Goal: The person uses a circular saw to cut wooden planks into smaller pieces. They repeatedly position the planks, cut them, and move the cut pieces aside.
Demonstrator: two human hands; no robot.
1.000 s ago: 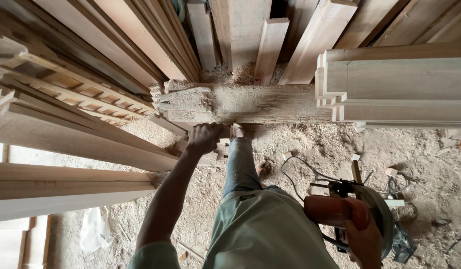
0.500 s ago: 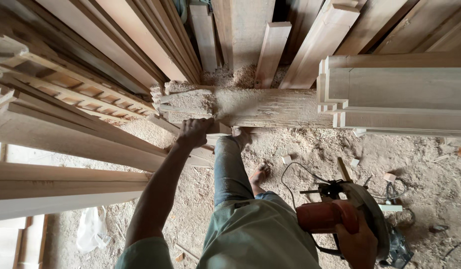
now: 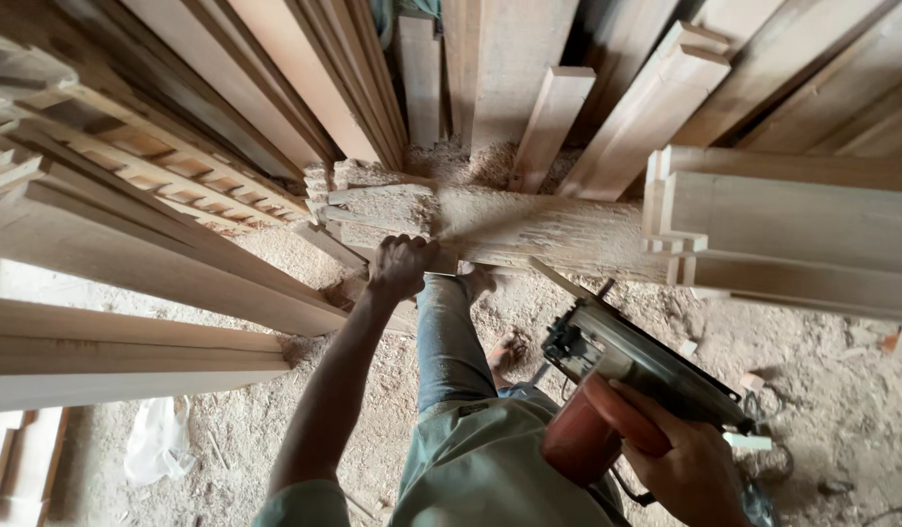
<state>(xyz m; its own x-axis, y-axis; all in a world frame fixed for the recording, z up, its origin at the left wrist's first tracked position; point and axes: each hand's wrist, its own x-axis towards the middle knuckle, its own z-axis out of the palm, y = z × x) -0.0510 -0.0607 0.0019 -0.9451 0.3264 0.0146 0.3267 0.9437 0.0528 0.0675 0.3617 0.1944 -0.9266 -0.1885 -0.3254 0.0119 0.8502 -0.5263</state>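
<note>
Saw lifted, plank pinned.
Left hand clamps the plank steady; right hand grips the circular saw clear.

I count one circular saw with a red-orange handle, one rough, sawdust-covered beam lying across the view, and one crumpled white plastic bag on the floor. I count two hands at work and one bare foot. The leaning planks overlap too much for me to number exactly.
</note>
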